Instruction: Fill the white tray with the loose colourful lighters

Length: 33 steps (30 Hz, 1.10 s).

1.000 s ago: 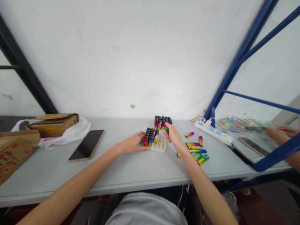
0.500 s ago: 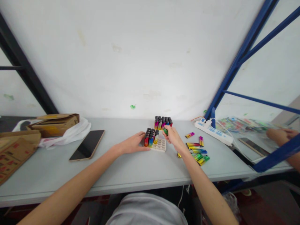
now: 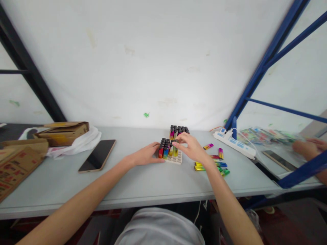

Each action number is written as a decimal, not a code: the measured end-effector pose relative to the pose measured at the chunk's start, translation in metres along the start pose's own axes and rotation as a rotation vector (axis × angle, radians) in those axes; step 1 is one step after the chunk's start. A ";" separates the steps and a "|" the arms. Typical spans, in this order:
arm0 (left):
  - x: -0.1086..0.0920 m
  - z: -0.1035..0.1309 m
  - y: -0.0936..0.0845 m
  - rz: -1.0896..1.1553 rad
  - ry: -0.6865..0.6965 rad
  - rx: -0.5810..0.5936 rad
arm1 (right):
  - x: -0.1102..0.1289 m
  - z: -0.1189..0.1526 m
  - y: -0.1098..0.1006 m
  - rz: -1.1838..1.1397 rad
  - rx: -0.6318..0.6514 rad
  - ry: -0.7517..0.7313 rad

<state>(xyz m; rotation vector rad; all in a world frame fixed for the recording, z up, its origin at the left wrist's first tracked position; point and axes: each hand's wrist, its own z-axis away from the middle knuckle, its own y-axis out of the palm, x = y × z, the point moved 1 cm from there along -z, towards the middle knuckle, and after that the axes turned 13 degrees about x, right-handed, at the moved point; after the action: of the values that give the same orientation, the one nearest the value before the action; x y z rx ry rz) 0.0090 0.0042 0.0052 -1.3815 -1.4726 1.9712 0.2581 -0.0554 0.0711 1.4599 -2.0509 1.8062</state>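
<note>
A white tray (image 3: 178,160) with rows of round holes stands on the table, its left part filled with upright lighters (image 3: 163,152) in red, blue and yellow with black tops. My left hand (image 3: 146,154) grips the tray's left end, thumb along the front and fingers behind. Over the tray's right part, my right hand (image 3: 191,147) pinches a green-yellow lighter (image 3: 175,150) upright by its top, beside the filled rows. Whether its base is inside a hole is hard to see. Loose shiny lighters (image 3: 221,164) lie in a pile right of my right hand, partly behind my forearm.
Behind the tray stands another block of upright lighters (image 3: 180,128). A phone (image 3: 98,156), a plastic bag (image 3: 92,137) and cardboard boxes (image 3: 22,170) lie to the left. On the right are a power strip (image 3: 235,144) and a blue metal frame (image 3: 251,80); another person's hand (image 3: 305,149) is beyond it.
My right hand has brought the lighter left and down over the tray, turning it upright beside the filled rows. My left hand stays at the tray. The view has shifted slightly.
</note>
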 end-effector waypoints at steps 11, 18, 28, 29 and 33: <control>-0.002 0.000 0.000 -0.026 -0.009 -0.001 | -0.001 -0.002 0.012 0.073 0.199 0.152; 0.000 0.000 0.001 -0.013 -0.012 0.000 | -0.003 -0.004 0.013 0.199 0.234 0.240; -0.001 0.000 -0.001 -0.046 -0.017 0.017 | -0.039 0.016 -0.026 0.218 0.215 0.299; -0.001 0.000 -0.001 -0.054 -0.021 0.022 | -0.049 0.022 -0.036 0.257 0.196 0.335; -0.003 0.001 -0.002 -0.056 -0.027 0.023 | -0.101 0.047 -0.066 0.509 0.140 0.601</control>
<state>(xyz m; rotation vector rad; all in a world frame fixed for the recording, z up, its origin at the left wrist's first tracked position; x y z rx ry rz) 0.0089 0.0025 0.0078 -1.2947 -1.4791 1.9735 0.3814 -0.0240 0.0472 0.3089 -2.0879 2.2257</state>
